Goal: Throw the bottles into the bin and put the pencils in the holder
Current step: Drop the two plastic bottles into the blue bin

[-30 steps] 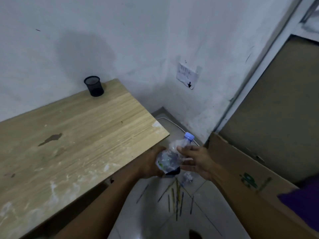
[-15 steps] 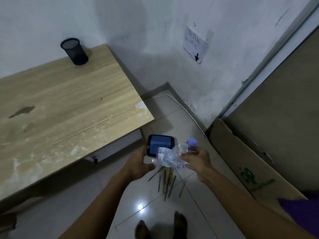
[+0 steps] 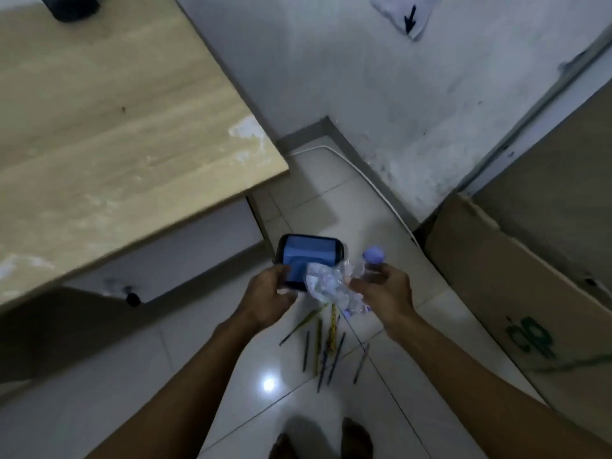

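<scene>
My right hand [image 3: 384, 293] is shut on a crumpled clear plastic bottle [image 3: 326, 281] with a purple cap [image 3: 373, 255], holding it by the neck. My left hand [image 3: 270, 294] hovers just left of the bottle, fingers loosely curled and holding nothing. Beyond both hands, a dark-rimmed bin with a blue liner [image 3: 309, 251] stands on the floor, its near edge hidden by my fingers. Several pencils [image 3: 326, 346] lie scattered on the tiles below my hands. A second crumpled bottle [image 3: 359, 308] peeks out under my right wrist. The black pencil holder [image 3: 71, 8] stands on the table's far corner.
A wooden table [image 3: 132, 127] fills the left side, its corner close to the bin. A large cardboard box [image 3: 516, 293] leans at the right. A paper with an arrow [image 3: 409, 18] hangs on the wall. My feet [image 3: 356, 438] are near the pencils.
My left hand has let go of the bottle, which only my right hand now holds. My view has tilted down, bringing the bin and my feet into sight.
</scene>
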